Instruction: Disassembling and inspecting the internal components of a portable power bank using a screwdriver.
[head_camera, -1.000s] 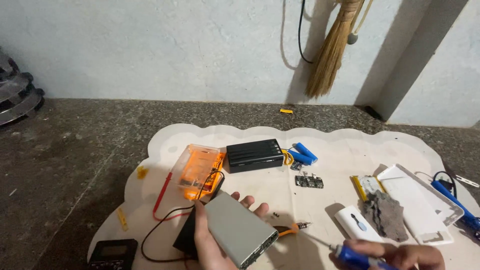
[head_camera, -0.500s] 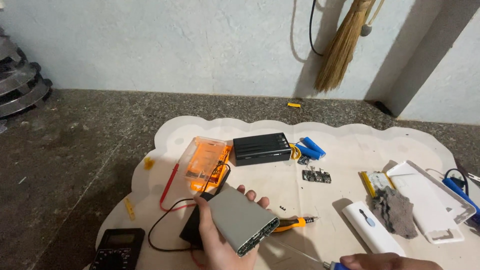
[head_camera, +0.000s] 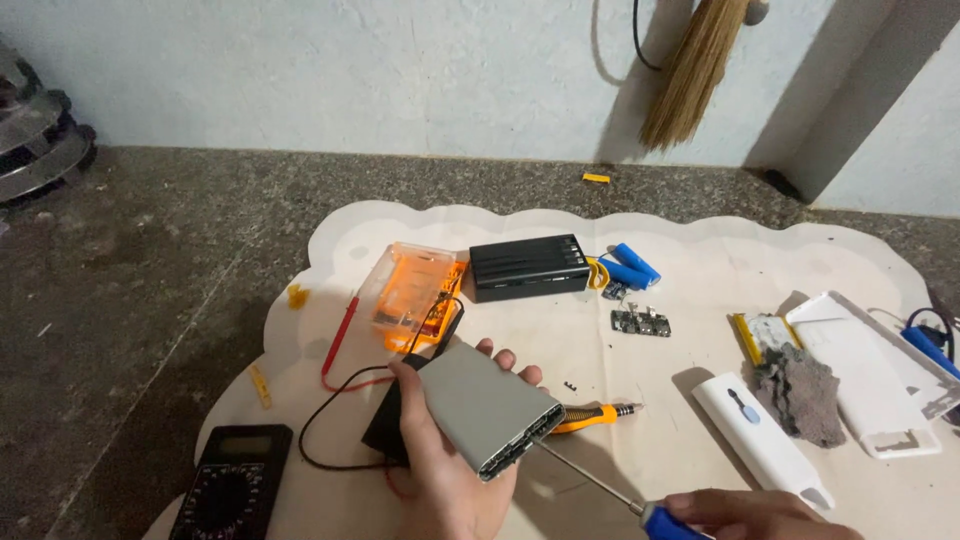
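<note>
Hands work low over the desk (head_camera: 700, 300): the left hand (head_camera: 440, 480) is wrapped around one grey rectangular metal case (head_camera: 488, 408), held just above the mat, while the right hand (head_camera: 745, 512) is closed on one blue-handled screwdriver (head_camera: 600, 485) whose tip meets the case's open end. Further right lie one orange-handled screwdriver (head_camera: 590, 415), two blue cylindrical cells (head_camera: 630, 268) and one white plastic bar (head_camera: 760, 440).

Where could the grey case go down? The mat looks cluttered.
Bare mat lies behind the circuit board, right of the blue cells. Crowded: around the orange box and the white casings on the right.
</note>
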